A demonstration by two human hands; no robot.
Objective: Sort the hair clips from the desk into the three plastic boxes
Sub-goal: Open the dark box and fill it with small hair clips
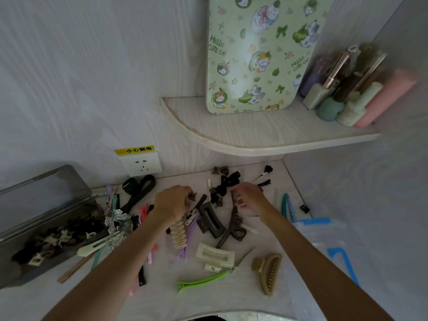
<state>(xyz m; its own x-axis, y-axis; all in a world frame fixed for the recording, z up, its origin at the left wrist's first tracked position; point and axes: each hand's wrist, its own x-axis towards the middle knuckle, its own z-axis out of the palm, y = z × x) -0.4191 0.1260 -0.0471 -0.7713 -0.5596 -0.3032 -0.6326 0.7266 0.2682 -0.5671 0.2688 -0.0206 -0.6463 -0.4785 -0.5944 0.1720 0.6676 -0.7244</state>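
Head view shows one grey box [46, 228] partly filled, many hair clips [208, 228] left on the worktop [208, 295], left hand [172, 202] pinching a small dark clip [191, 197], right hand [247, 196] curled, its grip unclear.

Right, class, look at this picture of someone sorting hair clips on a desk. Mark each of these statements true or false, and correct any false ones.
1. The left hand holds a small dark clip. True.
2. The grey plastic box at the left is empty. False: it already holds dark and pale clips.
3. The bright green clip lies inside that box. False: it lies on the desk, near the front.
4. A wall socket sits behind the desk. True.
5. The right hand rests on the shelf. False: it is down among the clips.
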